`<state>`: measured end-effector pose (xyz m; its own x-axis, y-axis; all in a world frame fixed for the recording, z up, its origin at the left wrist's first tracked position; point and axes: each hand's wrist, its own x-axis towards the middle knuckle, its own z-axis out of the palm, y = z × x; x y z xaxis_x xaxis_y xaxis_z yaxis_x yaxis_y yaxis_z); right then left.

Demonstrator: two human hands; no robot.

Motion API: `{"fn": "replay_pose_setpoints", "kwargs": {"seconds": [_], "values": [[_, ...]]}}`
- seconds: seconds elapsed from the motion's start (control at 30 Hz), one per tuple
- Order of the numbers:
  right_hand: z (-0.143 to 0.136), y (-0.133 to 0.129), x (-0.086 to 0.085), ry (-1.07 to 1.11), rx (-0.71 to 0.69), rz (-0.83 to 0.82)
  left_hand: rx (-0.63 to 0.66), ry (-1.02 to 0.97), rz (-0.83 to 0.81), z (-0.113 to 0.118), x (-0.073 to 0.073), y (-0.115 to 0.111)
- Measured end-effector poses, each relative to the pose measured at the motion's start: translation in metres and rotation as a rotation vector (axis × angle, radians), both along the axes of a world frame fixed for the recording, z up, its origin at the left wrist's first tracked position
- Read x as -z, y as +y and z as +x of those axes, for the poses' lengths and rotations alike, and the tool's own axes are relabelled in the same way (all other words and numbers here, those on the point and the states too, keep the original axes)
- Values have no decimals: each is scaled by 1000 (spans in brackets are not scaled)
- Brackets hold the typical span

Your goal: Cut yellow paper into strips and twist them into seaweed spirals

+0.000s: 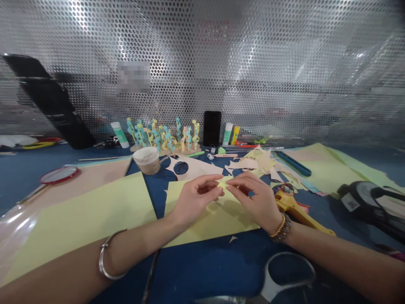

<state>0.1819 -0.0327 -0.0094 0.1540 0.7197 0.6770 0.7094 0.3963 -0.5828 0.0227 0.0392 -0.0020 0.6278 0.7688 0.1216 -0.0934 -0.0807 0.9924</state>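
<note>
A small pale yellow piece of paper [222, 185] is pinched between my two hands, its shape partly covered by the fingers. My left hand [196, 197] grips it from the left with thumb and fingertips. From the right, my right hand [255, 197] holds its other side, also with thumb and fingertips. Both hands hover over a yellow sheet of paper [193, 233], casting shadows on it. Another large yellow sheet [98, 221] lies to the left. A paper scrap [233, 239] rests just in front of the sheet.
Scissors [268, 289] lie at the front. To the right are a yellow-handled tool [302, 217], a black tape dispenser [359, 207] and a blue cutter [294, 164]. Behind stand a cup [151, 165], curled paper stalks [168, 139], a phone [211, 128] and a glue stick [227, 134].
</note>
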Motion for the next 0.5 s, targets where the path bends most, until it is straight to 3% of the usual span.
{"fn": "replay_pose_setpoints", "kwargs": {"seconds": [0.5], "values": [[0, -2, 2, -46, -11, 8, -23, -12, -125, 2, 2, 0]]}}
